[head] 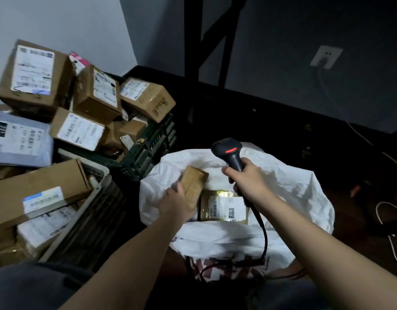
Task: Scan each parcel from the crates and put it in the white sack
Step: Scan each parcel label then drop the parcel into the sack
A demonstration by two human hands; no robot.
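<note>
Left hand [177, 203] clamped on small brown parcel [194, 183], long axis toward 1 o'clock, over white sack [294, 186]; right hand [244, 175] gripping scanner [229, 151] at 3 o'clock.

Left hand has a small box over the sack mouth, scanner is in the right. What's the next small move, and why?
Probably let go: the left hand grips the small brown box above the open white sack, beside a labelled parcel already lying inside. The right hand holds the scanner aimed away, so scanning looks done.

Head-worn view, forward and downward
</note>
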